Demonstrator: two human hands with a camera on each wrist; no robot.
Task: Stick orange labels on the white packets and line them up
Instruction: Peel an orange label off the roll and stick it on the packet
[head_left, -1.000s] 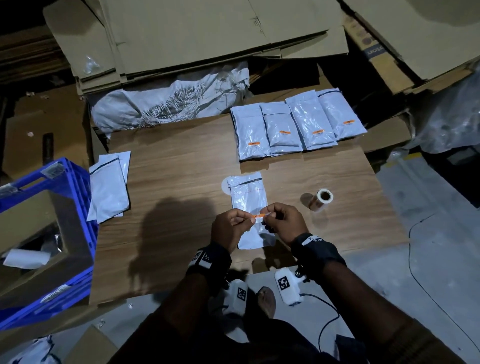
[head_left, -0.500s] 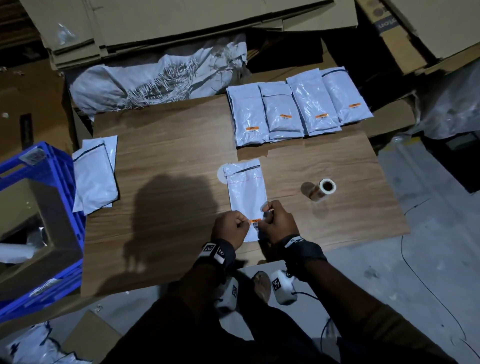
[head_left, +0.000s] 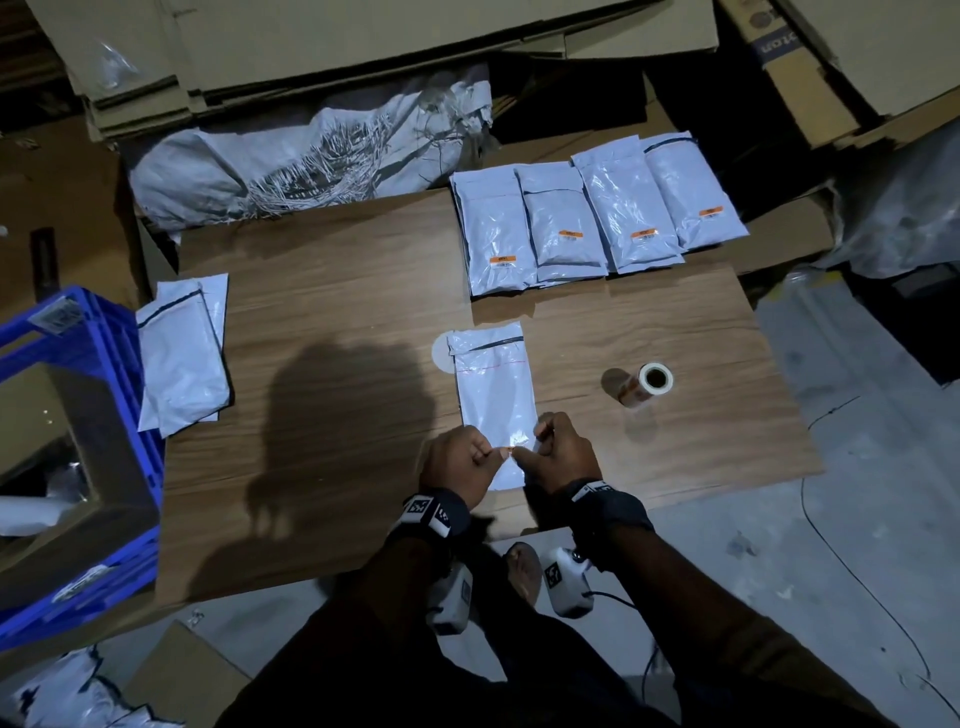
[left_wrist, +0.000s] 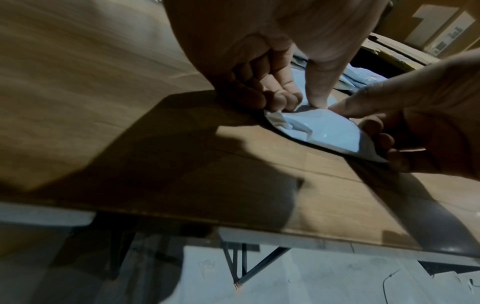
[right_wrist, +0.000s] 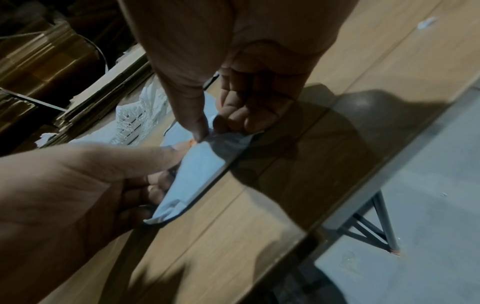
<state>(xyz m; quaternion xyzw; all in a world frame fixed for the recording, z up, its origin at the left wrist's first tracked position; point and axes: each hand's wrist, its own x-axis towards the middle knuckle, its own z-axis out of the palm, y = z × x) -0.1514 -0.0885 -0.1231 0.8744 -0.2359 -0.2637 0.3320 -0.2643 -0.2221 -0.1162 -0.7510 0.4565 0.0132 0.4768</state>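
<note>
At the near edge of the wooden desk (head_left: 337, 312), the left hand (head_left: 460, 460) and right hand (head_left: 563, 452) sit close together, fingers curled, both thumbs pressing an orange label (head_left: 511, 448) onto the near end of a white packet (head_left: 496, 389) lying flat. Just right of it lies a label roll (head_left: 647, 382) on its side. Unlabelled packets (head_left: 179, 364) lie at the left edge beside a blue crate (head_left: 104, 332). Farthest, four labelled packets (head_left: 592, 223) form a row.
</note>
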